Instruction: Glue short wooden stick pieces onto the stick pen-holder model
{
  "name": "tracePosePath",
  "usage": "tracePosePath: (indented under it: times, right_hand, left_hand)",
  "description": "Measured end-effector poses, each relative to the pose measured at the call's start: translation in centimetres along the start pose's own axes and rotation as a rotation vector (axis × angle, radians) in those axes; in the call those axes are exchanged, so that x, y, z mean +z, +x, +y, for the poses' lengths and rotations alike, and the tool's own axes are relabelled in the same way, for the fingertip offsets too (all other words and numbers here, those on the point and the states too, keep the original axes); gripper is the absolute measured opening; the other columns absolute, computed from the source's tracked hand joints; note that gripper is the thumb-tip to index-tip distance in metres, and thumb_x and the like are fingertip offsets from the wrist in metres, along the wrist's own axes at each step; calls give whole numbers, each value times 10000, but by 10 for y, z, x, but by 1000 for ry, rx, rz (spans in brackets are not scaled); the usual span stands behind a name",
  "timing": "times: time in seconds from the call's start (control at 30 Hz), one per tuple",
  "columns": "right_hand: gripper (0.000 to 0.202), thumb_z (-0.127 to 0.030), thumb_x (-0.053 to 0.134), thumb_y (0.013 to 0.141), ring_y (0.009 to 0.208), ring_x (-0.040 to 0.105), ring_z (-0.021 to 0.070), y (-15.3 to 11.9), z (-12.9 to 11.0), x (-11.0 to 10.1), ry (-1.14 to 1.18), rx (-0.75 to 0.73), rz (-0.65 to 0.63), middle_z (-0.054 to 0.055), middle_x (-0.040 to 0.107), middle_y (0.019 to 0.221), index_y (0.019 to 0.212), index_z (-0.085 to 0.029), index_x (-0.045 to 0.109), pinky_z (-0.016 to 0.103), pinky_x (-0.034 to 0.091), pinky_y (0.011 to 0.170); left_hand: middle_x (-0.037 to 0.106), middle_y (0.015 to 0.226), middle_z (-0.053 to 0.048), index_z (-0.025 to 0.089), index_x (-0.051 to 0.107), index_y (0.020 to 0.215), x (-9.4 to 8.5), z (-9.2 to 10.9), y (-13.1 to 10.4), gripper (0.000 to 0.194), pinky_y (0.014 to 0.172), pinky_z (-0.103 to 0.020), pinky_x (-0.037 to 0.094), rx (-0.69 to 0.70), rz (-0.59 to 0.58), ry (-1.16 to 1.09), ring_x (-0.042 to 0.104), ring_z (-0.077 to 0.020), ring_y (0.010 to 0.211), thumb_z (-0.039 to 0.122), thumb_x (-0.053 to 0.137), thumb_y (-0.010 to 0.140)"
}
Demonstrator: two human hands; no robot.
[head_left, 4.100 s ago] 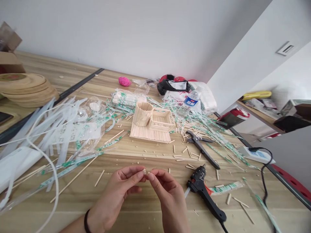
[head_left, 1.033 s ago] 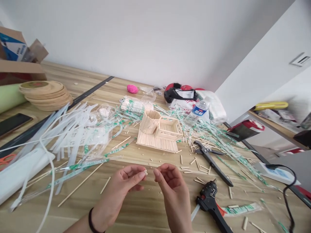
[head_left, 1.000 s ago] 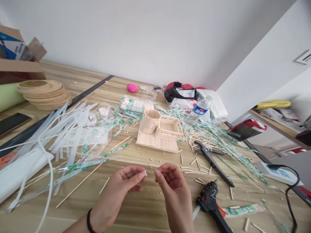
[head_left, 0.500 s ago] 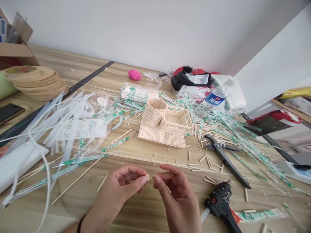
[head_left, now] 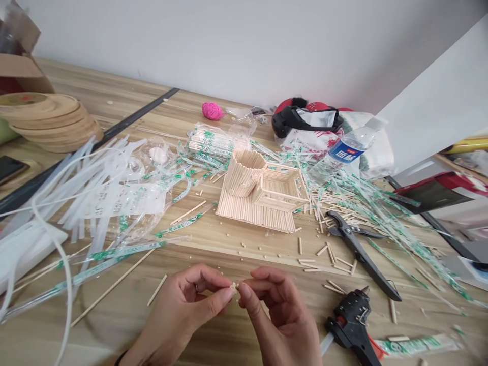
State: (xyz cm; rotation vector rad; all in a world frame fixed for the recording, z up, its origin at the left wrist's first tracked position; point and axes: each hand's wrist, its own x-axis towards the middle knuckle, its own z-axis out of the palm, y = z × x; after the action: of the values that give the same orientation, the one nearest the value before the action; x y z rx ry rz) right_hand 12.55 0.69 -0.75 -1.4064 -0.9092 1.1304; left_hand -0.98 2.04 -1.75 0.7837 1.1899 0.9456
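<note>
Between thumb and index finger, my left hand (head_left: 186, 307) pinches a small cluster of pale wooden stick bits (head_left: 233, 287). My right hand (head_left: 280, 315) is closed in a pinch right beside it, its fingertips meeting the cluster; a tiny stick bit seems to be in them, mostly hidden. Beyond both hands stands a model built of thin wooden sticks: a round tower (head_left: 244, 173) and a railed box (head_left: 282, 188) on a flat stick base (head_left: 255, 213). Several tiny cut bits lie on the table between the hands and the model.
At right lie black-handled cutters (head_left: 360, 254) and a black glue gun (head_left: 351, 320), with short cut sticks around them. Green-printed wrappers and a water bottle (head_left: 343, 150) are behind. On the left are clear glue sticks (head_left: 102, 203), a white cable (head_left: 63, 254) and wooden discs (head_left: 49, 122).
My right fingertips have closed the small gap to my left hand, bringing the bit against the cluster. The view has shifted slightly.
</note>
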Motion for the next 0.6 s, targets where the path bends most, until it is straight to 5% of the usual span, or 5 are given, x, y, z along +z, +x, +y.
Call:
tracePosePath:
  times: [0.6]
  right_hand:
    - [121, -305, 740, 684, 564, 640, 181, 4, 8, -6, -191, -159, 9, 19, 707, 635, 751, -219, 689, 260, 514, 544]
  left_hand:
    - [703, 735, -20, 257, 742, 630, 7, 4, -6, 33, 641, -226, 535, 149, 102, 55, 645, -191, 735, 258, 754, 660]
